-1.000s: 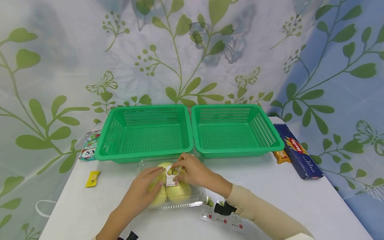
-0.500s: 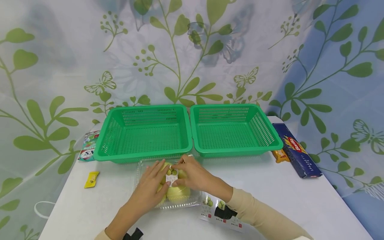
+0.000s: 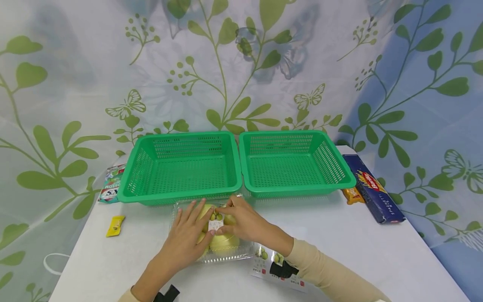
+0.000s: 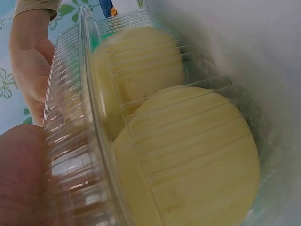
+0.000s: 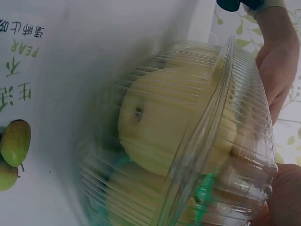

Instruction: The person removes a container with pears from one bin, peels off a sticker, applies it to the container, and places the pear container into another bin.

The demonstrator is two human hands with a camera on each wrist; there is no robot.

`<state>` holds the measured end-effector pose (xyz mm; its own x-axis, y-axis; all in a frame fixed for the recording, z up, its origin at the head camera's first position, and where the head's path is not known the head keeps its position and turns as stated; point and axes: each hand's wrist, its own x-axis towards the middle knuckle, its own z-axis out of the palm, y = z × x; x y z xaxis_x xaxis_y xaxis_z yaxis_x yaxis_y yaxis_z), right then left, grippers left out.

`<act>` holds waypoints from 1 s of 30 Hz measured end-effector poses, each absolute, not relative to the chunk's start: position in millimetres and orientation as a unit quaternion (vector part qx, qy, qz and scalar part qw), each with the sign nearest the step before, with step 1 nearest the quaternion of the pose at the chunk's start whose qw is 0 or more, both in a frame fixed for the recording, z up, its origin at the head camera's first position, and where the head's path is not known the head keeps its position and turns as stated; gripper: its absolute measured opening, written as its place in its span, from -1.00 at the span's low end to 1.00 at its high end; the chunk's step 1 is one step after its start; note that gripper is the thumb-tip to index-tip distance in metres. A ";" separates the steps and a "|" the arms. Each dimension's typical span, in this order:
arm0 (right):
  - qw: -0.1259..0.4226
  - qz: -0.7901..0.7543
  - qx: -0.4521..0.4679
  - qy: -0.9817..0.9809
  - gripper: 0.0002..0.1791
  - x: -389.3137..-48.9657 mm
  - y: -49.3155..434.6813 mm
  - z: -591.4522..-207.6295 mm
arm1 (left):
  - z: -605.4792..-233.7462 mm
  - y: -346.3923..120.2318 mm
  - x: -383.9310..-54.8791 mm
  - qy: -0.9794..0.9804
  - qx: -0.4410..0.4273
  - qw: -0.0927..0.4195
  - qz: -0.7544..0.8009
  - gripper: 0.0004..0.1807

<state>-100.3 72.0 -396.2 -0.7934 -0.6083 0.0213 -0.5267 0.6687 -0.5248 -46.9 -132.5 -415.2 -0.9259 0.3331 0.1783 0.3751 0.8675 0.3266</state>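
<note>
A clear plastic clamshell box (image 3: 245, 251) holds several round pale-yellow pears (image 3: 225, 244), seen close through the ribbed walls in both wrist views. A small white label (image 3: 216, 225) with a pear picture lies on its lid. My left hand (image 3: 185, 240) rests flat on the lid's left part, fingers spread, thumb near the label's lower edge. My right hand (image 3: 247, 221) has curled fingers and pinches the label at its right side, forefinger at the top and thumb lower down. Its fingertips partly cover the label.
Two green plastic baskets (image 3: 181, 197) (image 3: 302, 191) stand behind the box. A label sheet (image 3: 260, 268) lies under my right forearm. Left are a yellow wrapped sweet (image 3: 115, 225) and a teal snack bag (image 3: 111, 184). Right are a blue spaghetti box (image 3: 373, 191) and an orange packet (image 3: 353, 196).
The label has come down flatter on the lid. My left hand has moved up and right, its fingers spreading over the lid. My right hand has hardly moved.
</note>
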 end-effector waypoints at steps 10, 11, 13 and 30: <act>0.056 -0.271 -0.321 0.906 -0.46 -93.6 79.0 -400.8 | -409.9 -137.2 -43.7 -0.966 -0.170 0.061 -0.184 -0.42; 0.049 -0.275 -0.323 0.904 -0.50 -92.5 80.6 -401.5 | -409.7 -138.7 -43.3 -0.966 -0.168 0.064 -0.185 -0.43; 0.037 -0.290 -0.325 0.900 -0.57 -90.2 84.2 -402.7 | -410.8 -142.5 -42.6 -0.965 -0.164 0.069 -0.194 -0.45; -0.012 -0.457 -0.178 0.872 -0.73 -87.1 132.2 -406.7 | -429.9 -199.8 -38.4 -0.897 -0.046 0.009 -0.440 -0.44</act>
<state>-87.1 132.2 -406.7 -0.9364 -0.2989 0.1840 -0.3214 0.5193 -0.7918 -38.4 -199.8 -429.9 -0.9955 0.0748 0.0578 0.0914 0.6079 0.7888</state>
